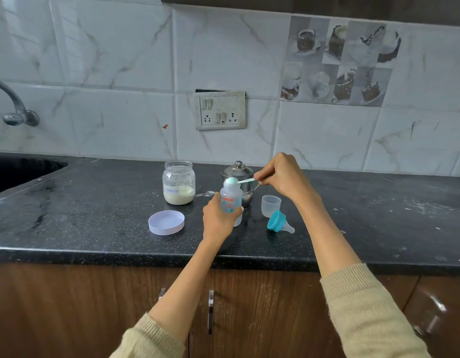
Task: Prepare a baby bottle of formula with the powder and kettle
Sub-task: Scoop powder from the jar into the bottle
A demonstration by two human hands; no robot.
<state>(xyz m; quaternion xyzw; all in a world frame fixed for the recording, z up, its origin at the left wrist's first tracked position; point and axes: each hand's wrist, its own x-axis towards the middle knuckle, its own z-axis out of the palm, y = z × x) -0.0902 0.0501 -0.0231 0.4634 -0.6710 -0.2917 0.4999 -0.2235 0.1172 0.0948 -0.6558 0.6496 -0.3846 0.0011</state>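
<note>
Beige ribbed knit sleeves [365, 313], pushed up

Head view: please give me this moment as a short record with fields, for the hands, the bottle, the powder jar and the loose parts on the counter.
left hand: left hand grips the baby bottle, upright on the counter
right hand: right hand pinches the scoop, its bowl over the bottle mouth
powder jar: powder jar open, part full
jar lid: jar lid lies in front of the jar
steel pot: steel pot lidded, behind the bottle
bottle cap: bottle cap on the counter
teat ring: teat ring on its side
</note>
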